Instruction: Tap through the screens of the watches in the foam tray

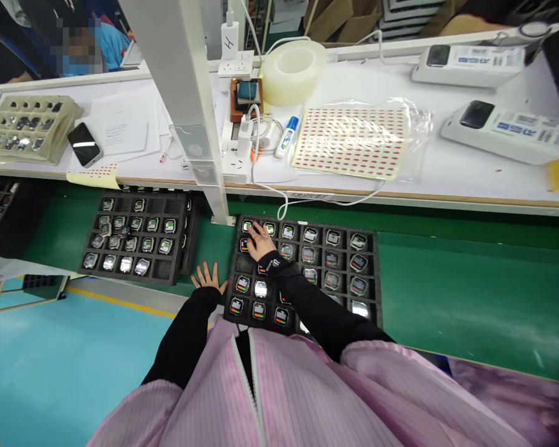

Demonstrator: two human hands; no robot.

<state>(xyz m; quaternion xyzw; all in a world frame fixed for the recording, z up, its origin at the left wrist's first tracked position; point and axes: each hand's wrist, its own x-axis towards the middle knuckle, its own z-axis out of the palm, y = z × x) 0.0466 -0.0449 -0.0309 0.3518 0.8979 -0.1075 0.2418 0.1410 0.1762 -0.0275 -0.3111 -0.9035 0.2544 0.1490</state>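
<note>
A black foam tray (377, 273) lies in front of me, its compartments filled with several square smartwatch bodies, many with lit screens. Over its far left corner reaches my right hand (261, 243), fingers spread and touching down around a watch body (247, 226) in the back row. One compartment (245, 265) on the tray's left side holds no watch. My left hand (209, 277) rests flat with fingers spread on the green mat, just left of the tray. My right forearm covers some of the middle watches.
A second black foam tray (170, 271) with watch bodies sits stacked at left. On the shelf above are a phone (84, 144), a parts box (51, 149), a tape roll (272, 87), a glue bottle (287, 137), a sticker sheet (351, 139) and two white devices. A post (177, 81) rises between the trays.
</note>
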